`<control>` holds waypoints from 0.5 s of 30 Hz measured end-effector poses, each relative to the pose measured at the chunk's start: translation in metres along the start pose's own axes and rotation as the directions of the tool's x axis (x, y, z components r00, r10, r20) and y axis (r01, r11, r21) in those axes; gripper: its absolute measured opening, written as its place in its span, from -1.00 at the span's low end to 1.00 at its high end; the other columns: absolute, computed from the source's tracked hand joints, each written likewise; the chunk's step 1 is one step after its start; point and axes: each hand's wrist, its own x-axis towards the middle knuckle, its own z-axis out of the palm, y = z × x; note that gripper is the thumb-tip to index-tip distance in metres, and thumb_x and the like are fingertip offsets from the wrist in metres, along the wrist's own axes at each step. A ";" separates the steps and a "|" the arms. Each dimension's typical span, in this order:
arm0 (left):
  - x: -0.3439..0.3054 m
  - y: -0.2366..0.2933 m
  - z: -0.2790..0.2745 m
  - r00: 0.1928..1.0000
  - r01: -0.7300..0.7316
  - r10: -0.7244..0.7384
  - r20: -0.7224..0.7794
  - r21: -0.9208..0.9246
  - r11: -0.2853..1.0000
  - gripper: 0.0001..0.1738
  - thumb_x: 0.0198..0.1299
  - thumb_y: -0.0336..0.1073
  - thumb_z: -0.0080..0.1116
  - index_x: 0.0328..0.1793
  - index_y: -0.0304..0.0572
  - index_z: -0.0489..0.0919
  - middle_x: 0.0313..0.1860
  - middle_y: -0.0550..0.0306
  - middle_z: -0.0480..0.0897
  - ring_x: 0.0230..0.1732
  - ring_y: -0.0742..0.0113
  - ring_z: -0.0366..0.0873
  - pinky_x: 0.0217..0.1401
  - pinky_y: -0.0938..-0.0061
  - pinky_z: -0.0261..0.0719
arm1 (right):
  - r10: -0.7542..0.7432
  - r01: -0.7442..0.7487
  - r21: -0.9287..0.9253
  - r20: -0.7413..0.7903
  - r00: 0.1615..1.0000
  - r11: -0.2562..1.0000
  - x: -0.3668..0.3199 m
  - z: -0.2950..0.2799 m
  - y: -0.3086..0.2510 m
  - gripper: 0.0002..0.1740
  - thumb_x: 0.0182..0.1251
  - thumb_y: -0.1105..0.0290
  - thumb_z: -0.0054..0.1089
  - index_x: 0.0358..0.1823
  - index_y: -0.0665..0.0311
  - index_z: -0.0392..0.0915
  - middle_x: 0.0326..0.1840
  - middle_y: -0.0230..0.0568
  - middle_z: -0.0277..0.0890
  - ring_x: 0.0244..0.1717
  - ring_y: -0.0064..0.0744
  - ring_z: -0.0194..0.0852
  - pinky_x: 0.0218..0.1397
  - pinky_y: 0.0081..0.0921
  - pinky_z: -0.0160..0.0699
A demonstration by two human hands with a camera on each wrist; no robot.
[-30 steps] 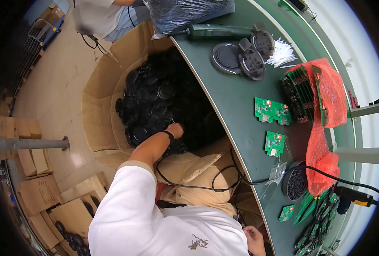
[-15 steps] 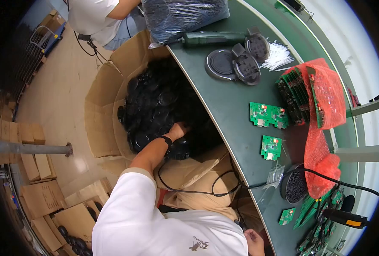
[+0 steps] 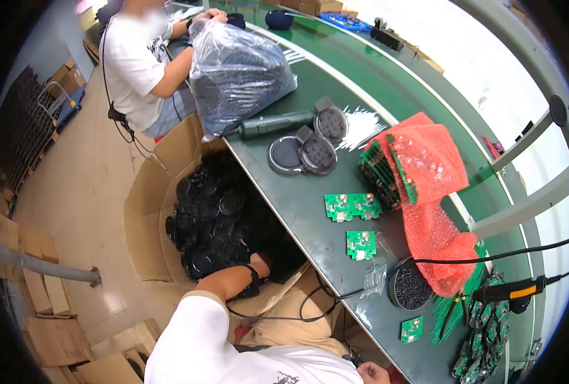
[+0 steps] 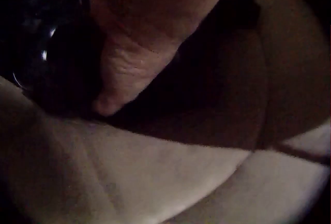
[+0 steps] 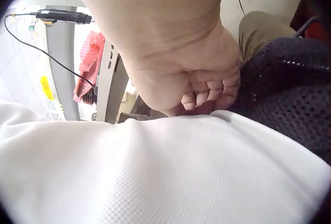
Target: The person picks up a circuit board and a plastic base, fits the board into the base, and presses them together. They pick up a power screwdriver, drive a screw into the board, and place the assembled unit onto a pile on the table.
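Note:
My left hand (image 3: 260,264) reaches down into a large cardboard box (image 3: 145,224) among a heap of round black plastic parts (image 3: 204,224). In the left wrist view the thumb side of the left hand (image 4: 139,43) shows in deep shade, thumb pointing down. Its other fingers are hidden, so I cannot tell whether it holds a part. The right hand (image 3: 373,372) rests low at the front of my body, by the table edge. In the right wrist view that hand (image 5: 191,74) has loosely bent fingers against the white shirt (image 5: 124,167).
The green table (image 3: 297,217) runs along my right. On it are black round housings (image 3: 317,153), green circuit boards (image 3: 352,207), red bubble wrap (image 3: 428,153), a bowl of screws (image 3: 412,288) and an electric screwdriver (image 3: 508,291). Another person (image 3: 137,70) sits beyond a filled plastic bag (image 3: 239,77).
The head view has tilted up, bringing more of the other person and the far table into sight. My left hand stays in the box, and my right hand stays by my body.

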 end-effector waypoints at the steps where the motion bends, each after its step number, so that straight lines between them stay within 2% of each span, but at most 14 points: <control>1: 0.012 -0.007 0.025 0.988 0.065 -0.052 -0.145 0.084 0.994 -0.54 0.46 -0.01 0.08 0.36 0.12 0.71 0.46 0.05 0.65 0.41 0.09 0.63 0.32 0.12 0.61 | -0.015 0.014 -0.025 -0.023 1.000 1.000 0.000 0.001 0.006 -0.89 0.57 0.50 0.17 -0.05 0.34 0.65 -0.20 -0.34 0.64 -0.10 -0.55 0.56 0.09 -0.52 0.57; 2: 0.033 -0.011 0.031 0.953 0.140 -0.090 -0.290 0.158 0.977 -0.61 0.51 -0.11 0.03 0.31 0.19 0.76 0.42 0.09 0.70 0.37 0.15 0.69 0.26 0.16 0.66 | -0.025 0.024 -0.020 -0.033 0.999 0.999 0.000 0.002 0.004 -0.89 0.57 0.50 0.17 -0.05 0.34 0.65 -0.20 -0.34 0.64 -0.10 -0.55 0.56 0.09 -0.52 0.57; 3: 0.032 -0.015 0.037 0.926 0.149 -0.083 -0.368 0.155 0.977 -0.59 0.53 -0.22 -0.03 0.34 0.19 0.75 0.41 0.06 0.69 0.37 0.12 0.69 0.19 0.17 0.69 | -0.029 0.028 -0.023 -0.040 0.999 0.999 -0.002 0.003 0.000 -0.89 0.56 0.49 0.18 -0.05 0.34 0.66 -0.21 -0.32 0.65 -0.11 -0.54 0.56 0.09 -0.51 0.58; 4: 0.028 -0.019 0.034 0.924 0.146 -0.077 -0.375 0.160 0.976 -0.59 0.53 -0.22 -0.03 0.34 0.19 0.75 0.41 0.06 0.69 0.37 0.12 0.69 0.19 0.17 0.69 | -0.029 0.028 -0.027 -0.045 0.999 0.999 -0.004 0.004 -0.003 -0.89 0.55 0.49 0.19 -0.05 0.34 0.66 -0.22 -0.31 0.65 -0.12 -0.53 0.57 0.08 -0.50 0.59; 6: 0.023 -0.025 0.027 0.930 0.040 0.031 -0.366 0.185 0.982 -0.61 0.51 -0.22 0.02 0.29 0.18 0.77 0.38 0.07 0.71 0.34 0.08 0.71 0.13 0.16 0.72 | -0.041 0.038 -0.063 -0.063 0.997 0.997 -0.004 0.004 -0.008 -0.88 0.54 0.47 0.20 -0.06 0.34 0.67 -0.23 -0.27 0.67 -0.12 -0.51 0.58 0.07 -0.48 0.60; 7: 0.047 -0.027 0.039 0.961 0.098 -0.084 -0.262 0.042 0.994 -0.62 0.47 -0.24 0.06 0.28 0.12 0.78 0.37 0.06 0.72 0.32 0.04 0.72 0.15 0.13 0.73 | -0.056 0.051 -0.078 -0.060 0.997 0.996 -0.003 0.005 -0.009 -0.88 0.56 0.46 0.19 -0.05 0.34 0.67 -0.22 -0.25 0.67 -0.11 -0.50 0.59 0.08 -0.47 0.61; 8: 0.057 -0.028 0.047 0.960 0.097 -0.081 -0.268 0.048 0.994 -0.62 0.47 -0.24 0.06 0.28 0.12 0.78 0.37 0.06 0.72 0.32 0.04 0.72 0.15 0.13 0.73 | -0.068 0.062 -0.093 -0.056 0.996 0.994 -0.002 0.006 -0.009 -0.87 0.57 0.45 0.18 -0.04 0.34 0.67 -0.22 -0.24 0.68 -0.11 -0.49 0.60 0.08 -0.47 0.61; 11: 0.073 -0.040 0.070 0.995 -0.040 0.056 -0.079 0.185 0.982 -0.63 0.41 -0.22 0.14 0.25 0.15 0.80 0.30 0.11 0.76 0.26 0.07 0.75 0.12 0.10 0.76 | -0.100 0.098 -0.072 -0.030 0.995 0.993 0.001 0.007 -0.001 -0.84 0.60 0.42 0.16 -0.03 0.34 0.66 -0.21 -0.21 0.68 -0.10 -0.47 0.62 0.09 -0.46 0.61; 13: 0.074 -0.048 0.072 0.990 -0.137 0.127 0.057 0.257 0.956 -0.64 0.37 -0.20 0.19 0.23 0.17 0.82 0.26 0.15 0.79 0.23 0.08 0.78 0.11 0.08 0.78 | -0.103 0.100 -0.079 -0.026 0.994 0.992 0.003 0.007 -0.004 -0.84 0.61 0.41 0.15 -0.03 0.34 0.66 -0.20 -0.21 0.68 -0.10 -0.46 0.62 0.09 -0.46 0.61; 14: 0.041 -0.053 0.057 0.991 -0.135 0.127 0.049 0.262 0.956 -0.64 0.37 -0.20 0.19 0.23 0.17 0.82 0.26 0.15 0.79 0.23 0.08 0.78 0.11 0.08 0.78 | -0.103 0.100 -0.091 -0.023 0.994 0.991 0.005 0.006 -0.005 -0.83 0.62 0.40 0.14 -0.03 0.34 0.66 -0.20 -0.21 0.69 -0.10 -0.46 0.62 0.10 -0.46 0.61; 15: 0.002 -0.038 0.020 0.984 -0.172 0.175 0.024 0.352 0.920 -0.65 0.35 -0.14 0.24 0.20 0.19 0.83 0.23 0.16 0.81 0.22 0.09 0.78 0.11 0.09 0.78 | -0.108 0.105 -0.087 -0.029 0.994 0.991 0.005 0.006 -0.003 -0.83 0.62 0.40 0.14 -0.03 0.34 0.66 -0.20 -0.21 0.69 -0.10 -0.46 0.62 0.10 -0.46 0.61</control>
